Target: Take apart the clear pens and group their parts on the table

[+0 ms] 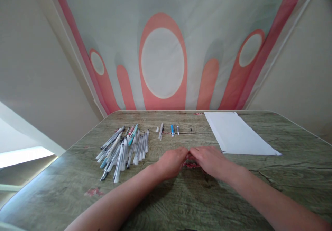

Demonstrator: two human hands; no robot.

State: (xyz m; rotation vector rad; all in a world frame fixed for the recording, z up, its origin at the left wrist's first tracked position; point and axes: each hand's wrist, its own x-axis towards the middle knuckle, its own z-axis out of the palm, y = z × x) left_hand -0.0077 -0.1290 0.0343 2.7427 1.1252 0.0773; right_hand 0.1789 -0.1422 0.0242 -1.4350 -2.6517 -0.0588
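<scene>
At table centre, left hand (171, 162) and right hand (209, 160) meet fingertip to fingertip, both curled closed; what they pinch is hidden, cannot tell. Pen pile (121, 148) lies left of the grip, loose pen parts (169, 130) just beyond it, white paper (237, 134) beyond-right.

Hands meeting at the middle

Both forearms reach forward; left hand (171, 162) and right hand (209, 160) lie knuckles-up, fingers curled, fingertips touching each other.
</scene>
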